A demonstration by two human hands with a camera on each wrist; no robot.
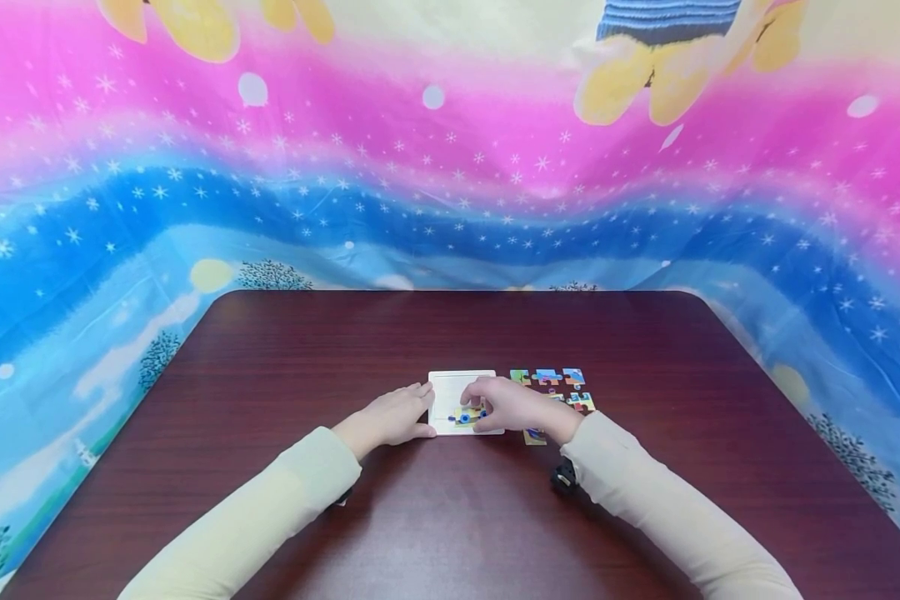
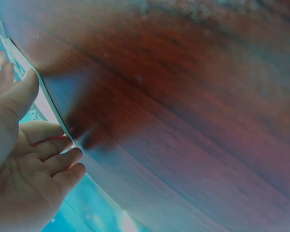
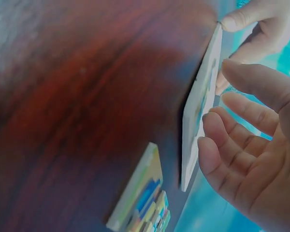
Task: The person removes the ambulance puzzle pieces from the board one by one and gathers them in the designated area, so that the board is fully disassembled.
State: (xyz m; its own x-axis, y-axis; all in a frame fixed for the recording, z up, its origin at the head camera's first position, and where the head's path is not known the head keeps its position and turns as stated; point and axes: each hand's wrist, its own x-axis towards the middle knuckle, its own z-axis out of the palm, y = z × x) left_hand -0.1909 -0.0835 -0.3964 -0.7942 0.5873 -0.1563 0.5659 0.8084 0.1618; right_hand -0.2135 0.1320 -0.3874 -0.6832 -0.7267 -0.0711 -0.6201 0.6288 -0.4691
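A small white puzzle tray (image 1: pixel 444 390) lies flat on the table, with a colourful yellow-and-blue piece section (image 1: pixel 464 417) in its lower part. At the tray's left edge rests my left hand (image 1: pixel 396 415), fingers extended along the far side and thumb at the near corner. My right hand (image 1: pixel 516 405) reaches over the tray from the right, its fingers loosely bent above the pieces. In the right wrist view the thumb (image 3: pixel 253 84) stands apart from the fingers, and I see nothing pinched between them. Part of the tray is hidden under this hand.
Several loose jigsaw pieces (image 1: pixel 546 377) lie right of the tray, some covered by my right forearm. The dark red-brown wooden table (image 1: pixel 330 342) extends around them. Behind it hangs a pink and blue patterned cloth (image 1: pixel 390 192).
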